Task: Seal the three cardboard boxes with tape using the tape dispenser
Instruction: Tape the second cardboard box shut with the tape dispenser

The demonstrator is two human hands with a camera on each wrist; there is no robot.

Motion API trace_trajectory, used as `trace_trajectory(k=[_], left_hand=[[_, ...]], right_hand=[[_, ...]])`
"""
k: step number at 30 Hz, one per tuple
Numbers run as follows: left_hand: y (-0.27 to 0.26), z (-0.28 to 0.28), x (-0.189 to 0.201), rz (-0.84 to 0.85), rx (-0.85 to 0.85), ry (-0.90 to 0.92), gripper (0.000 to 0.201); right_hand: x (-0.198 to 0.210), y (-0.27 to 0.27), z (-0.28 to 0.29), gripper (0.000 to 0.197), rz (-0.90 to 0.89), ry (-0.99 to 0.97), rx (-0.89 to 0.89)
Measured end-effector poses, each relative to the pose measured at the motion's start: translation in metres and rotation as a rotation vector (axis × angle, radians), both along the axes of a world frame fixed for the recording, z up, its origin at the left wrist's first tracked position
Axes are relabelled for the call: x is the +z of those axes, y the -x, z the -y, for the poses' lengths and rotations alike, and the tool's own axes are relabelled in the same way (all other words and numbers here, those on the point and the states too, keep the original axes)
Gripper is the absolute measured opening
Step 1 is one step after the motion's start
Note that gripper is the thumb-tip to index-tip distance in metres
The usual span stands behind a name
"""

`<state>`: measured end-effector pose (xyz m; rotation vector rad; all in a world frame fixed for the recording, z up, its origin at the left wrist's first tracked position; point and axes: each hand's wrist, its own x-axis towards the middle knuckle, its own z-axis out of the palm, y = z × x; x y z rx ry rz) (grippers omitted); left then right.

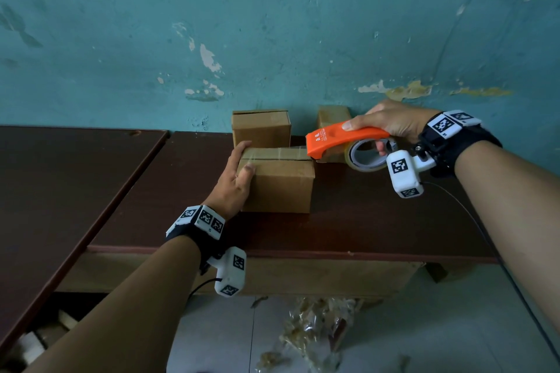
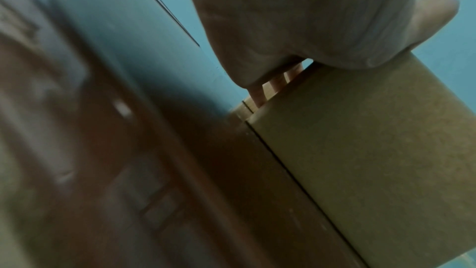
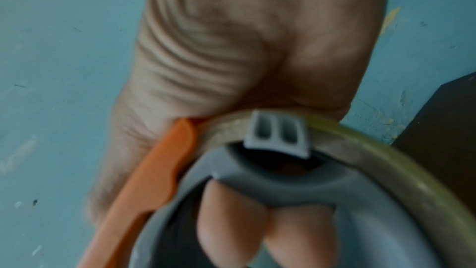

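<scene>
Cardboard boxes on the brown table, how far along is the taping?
In hand: the nearest cardboard box has clear tape along its top; the left hand steadies it while the right hand holds the orange tape dispenser at its right edge. Left: the rear cardboard box shows no tape; the third box is mostly hidden.

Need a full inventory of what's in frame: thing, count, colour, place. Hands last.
cardboard boxes: 3, brown; near box at table centre with tape along its top, back box and far box by the wall
tape dispenser: 1, orange, at near box's right top edge
tape roll: 1, clear-yellowish, in dispenser
table: 1, dark brown
wall: teal, peeling
floor scraps: brownish, under table
left hand: holds near box's left end
right hand: grips dispenser
</scene>
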<state>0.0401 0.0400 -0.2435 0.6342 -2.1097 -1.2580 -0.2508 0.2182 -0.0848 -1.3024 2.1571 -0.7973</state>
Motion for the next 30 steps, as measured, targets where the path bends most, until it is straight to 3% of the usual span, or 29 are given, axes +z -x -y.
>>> trace_trajectory(k=[16,25,30], left_hand=[[0.000,0.000,-0.002,-0.013,-0.002,0.000,0.064],[0.001,-0.004,0.001,-0.013,0.021,-0.010,0.065],[0.001,-0.006,0.002,-0.018,0.026,-0.007,0.067]], right_hand=[[-0.002,0.025,-0.026,0.075,-0.030,-0.020,-0.076],[-0.013,0.028,-0.036,0.057,-0.016,-0.034,-0.094],[-0.019,0.030,-0.037,0.070,0.008,-0.038,-0.091]])
